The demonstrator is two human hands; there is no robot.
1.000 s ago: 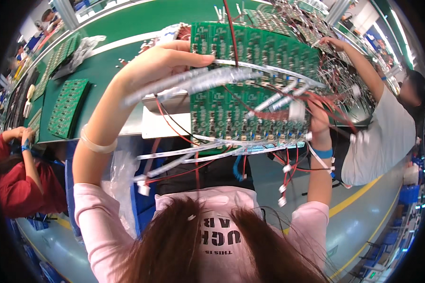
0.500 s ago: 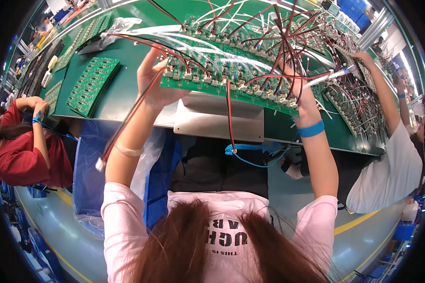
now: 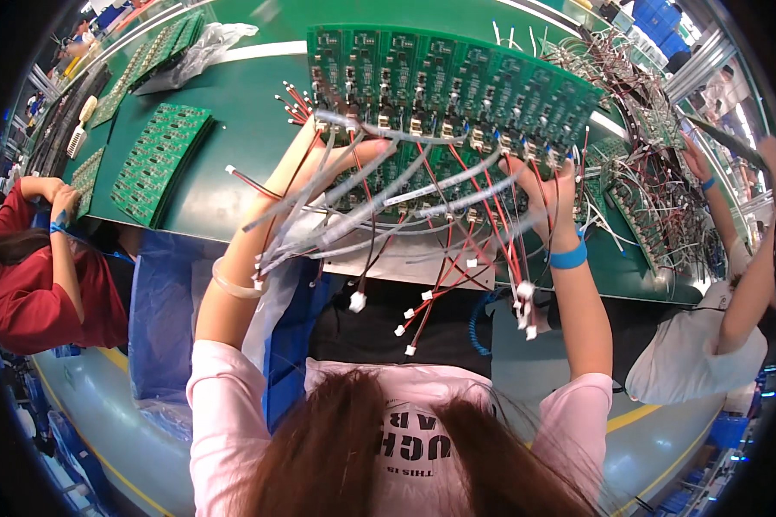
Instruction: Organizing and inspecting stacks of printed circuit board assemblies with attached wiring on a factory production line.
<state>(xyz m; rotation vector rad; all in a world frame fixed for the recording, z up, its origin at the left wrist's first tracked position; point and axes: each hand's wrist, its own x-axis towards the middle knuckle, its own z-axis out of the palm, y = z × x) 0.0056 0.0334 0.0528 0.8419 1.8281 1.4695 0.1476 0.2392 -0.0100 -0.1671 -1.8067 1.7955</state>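
Note:
Between my two hands, above the front edge of the bench, a large green circuit board panel (image 3: 401, 73) is held tilted up. White connectors run along its lower edge. Red-and-black wires (image 3: 513, 237) and pale sleeved leads (image 3: 353, 226) hang from them, ending in small white plugs. My left hand (image 3: 328, 159) grips the panel's lower left part, its fingers partly covered by leads. At the lower right, my right hand (image 3: 547, 194) is closed on the panel. More green board shows below the connector row; whether it is a separate panel I cannot tell.
Stacked bare circuit boards (image 3: 159, 164) lie on the green bench (image 3: 233, 151) at left, near a white-bristled brush (image 3: 79, 129). A heap of wired boards (image 3: 642, 129) fills the right side. Co-workers sit at both sides, one in a red sleeve (image 3: 56, 297). A blue lined bin (image 3: 172, 310) stands below.
The panel has been tilted up, its far edge rising. The leads that lay across it and away now hang down toward me. At right, the co-worker's arms have moved.

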